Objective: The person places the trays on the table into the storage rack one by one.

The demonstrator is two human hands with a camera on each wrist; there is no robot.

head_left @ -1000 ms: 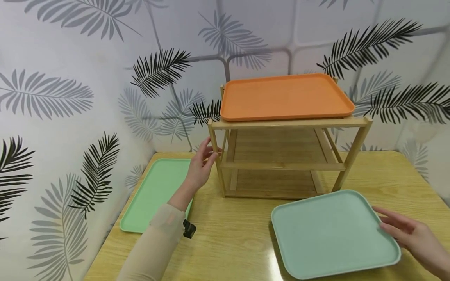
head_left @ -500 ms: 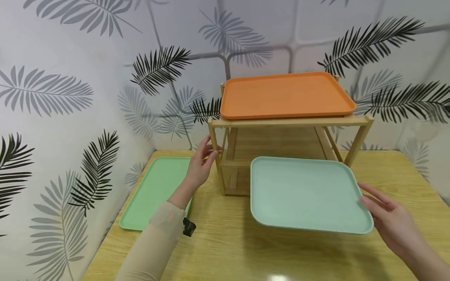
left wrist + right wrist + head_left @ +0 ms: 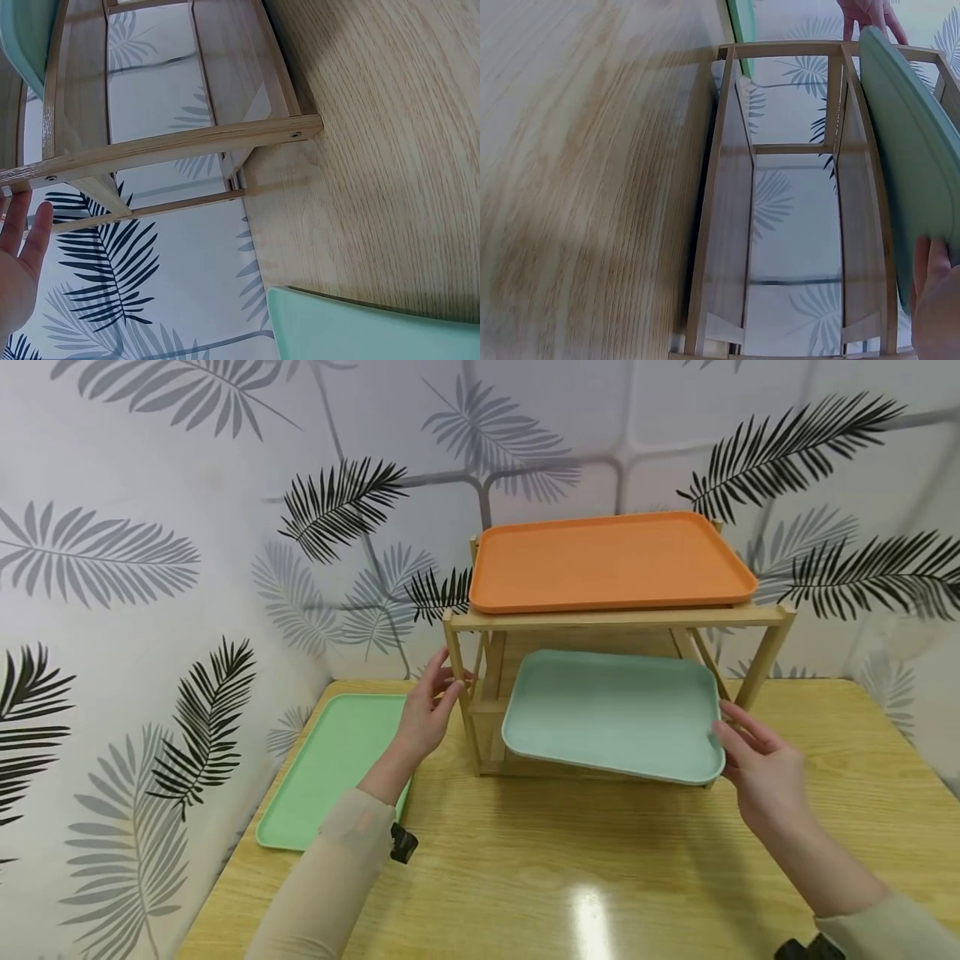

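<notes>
Right grip lifts the mint tray up to the rack!

And here is the right grip (image 3: 768,777), reaching forward from the bottom right, pinching the near-right end of the mint tray (image 3: 611,714), thumb over the rim, fingers at the outer edge! The tray stretches away to the left of that grip, up off the bench (image 3: 480,877), its front edge dipping toward the holding fingers. It sits at the opening above the rack's middle shelf (image 3: 866,150); how far inside, I cannot tell.

Over on the other side, the left grip (image 3: 429,714), arm extended, holds the front-left post of the wooden rack (image 3: 622,620), thumb in front, fingers passing behind. Up and to the right of it lies the orange tray (image 3: 611,564) on top; down to its left, the green tray (image 3: 337,768) lies flat.

What a shift! Half a second ago the mint tray was lower and nearer the person; now it is higher and closer in, and the right sleeve (image 3: 892,931) has come into view. The left grip hasn't budged.
</notes>
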